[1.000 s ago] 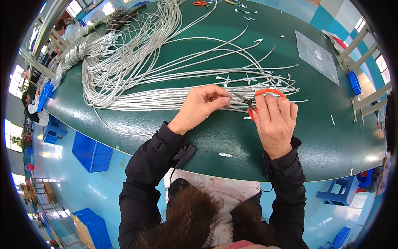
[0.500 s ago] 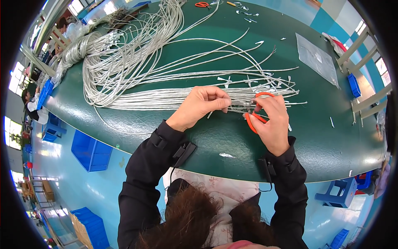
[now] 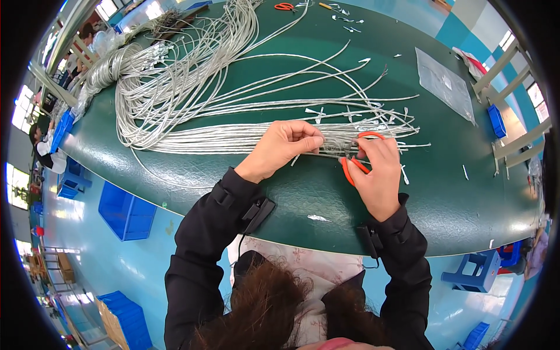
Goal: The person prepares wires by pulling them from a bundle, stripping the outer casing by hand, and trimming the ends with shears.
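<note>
1. Green counter (image 3: 443, 192): carries everything; its near edge curves across the view.
2. Bundle of silvery cables (image 3: 192, 99): loops at far left, then runs rightward in straight strands; long axis left to right, cut ends pointing right.
3. Clear plastic sheet (image 3: 443, 81): lies flat, far right, well apart from the hands.
4. Left hand (image 3: 283, 149): fingers pinched on one cable (image 3: 329, 153) at the near side of the bundle.
5. Right hand (image 3: 376, 172): fingers closed around orange-handled scissors (image 3: 350, 169), blades pointing left at the held cable.
6. Foil scraps (image 3: 318, 217): scattered near the cable ends.
</note>
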The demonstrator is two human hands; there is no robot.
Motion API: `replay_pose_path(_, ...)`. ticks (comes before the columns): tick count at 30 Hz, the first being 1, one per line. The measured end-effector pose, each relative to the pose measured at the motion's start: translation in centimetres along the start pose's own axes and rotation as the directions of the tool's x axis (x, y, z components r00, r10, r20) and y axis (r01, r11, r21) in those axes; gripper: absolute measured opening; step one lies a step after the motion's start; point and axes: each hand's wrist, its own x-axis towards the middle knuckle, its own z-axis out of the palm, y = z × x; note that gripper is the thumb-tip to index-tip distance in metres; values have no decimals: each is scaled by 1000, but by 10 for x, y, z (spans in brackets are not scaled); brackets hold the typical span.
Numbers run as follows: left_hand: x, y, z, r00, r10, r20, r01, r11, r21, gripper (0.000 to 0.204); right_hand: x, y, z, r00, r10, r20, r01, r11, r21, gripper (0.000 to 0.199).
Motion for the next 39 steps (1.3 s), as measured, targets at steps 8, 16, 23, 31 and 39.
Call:
replay_pose_path(8, -2, 7, 4, 1000, 5, -16, -2, 981, 192, 13, 0, 1, 1, 996, -60, -70, 52, 992, -112, 38)
replay_pose_path(16, -3, 7, 9, 996, 83, 39, -86, 992, 97, 16, -2, 13, 8, 858, 437, 270, -513, 746, 425, 32)
replay_pose_path(23, -4, 6, 6, 993, 111, 44, -112, 993, 40, 12, -3, 5, 10, 998, 54, -40, -50, 995, 91, 35)
replay_pose_path(31, -5, 4, 4, 996, 73, 53, -78, 992, 99, 12, -6, 7, 16, 966, 238, 103, -256, 939, 230, 33)
replay_pose_path(39, -5, -5, 10, 981, 190, 46, -194, 978, 82, 15, 0, 10, 11, 817, 436, 378, -576, 581, 574, 28)
